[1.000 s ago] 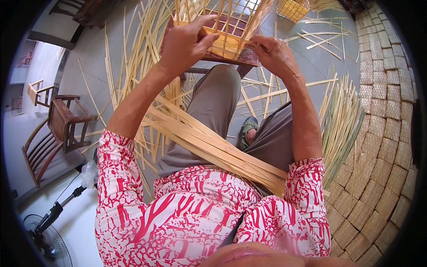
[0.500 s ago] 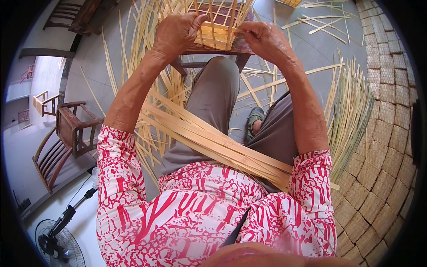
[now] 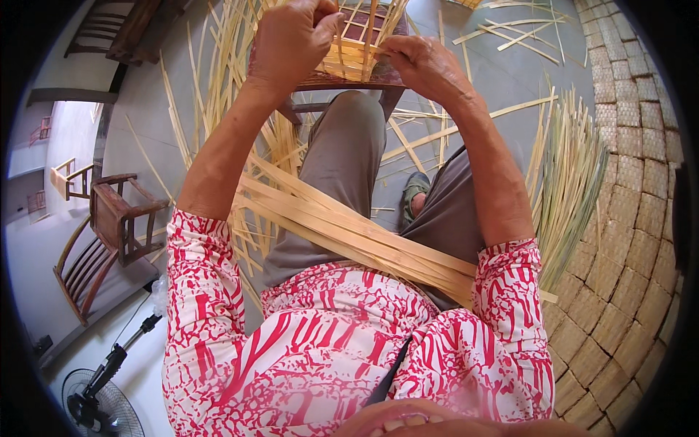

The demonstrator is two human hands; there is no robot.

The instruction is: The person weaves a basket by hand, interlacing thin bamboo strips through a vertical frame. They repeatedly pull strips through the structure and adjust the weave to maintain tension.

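Observation:
A partly woven bamboo basket [image 3: 352,60] with upright splints rests on a worn red wooden stool [image 3: 313,81] at the top of the view. My left hand [image 3: 290,51] is closed at the basket's left side, thumb and curled fingers on its splints, partly hiding it. At the right side my right hand [image 3: 429,67] pinches a thin bamboo strip [image 3: 370,48] that runs along the basket's woven band. A bundle of wide, flat bamboo strips [image 3: 342,227] lies slanting across my lap, under and between my forearms.
Loose splints [image 3: 215,87] litter the grey floor [image 3: 491,73]. An upright sheaf of thin splints [image 3: 564,182] is at the right beside stacked woven mat-like pieces [image 3: 630,218]. Wooden chairs [image 3: 124,218] and a black standing fan [image 3: 95,400] are at the left; another basket [image 3: 462,4] is at the top edge.
My hands and the basket sit higher in the view than a second ago. My left hand has moved up along the basket's left side and covers more of it. The right hand still pinches.

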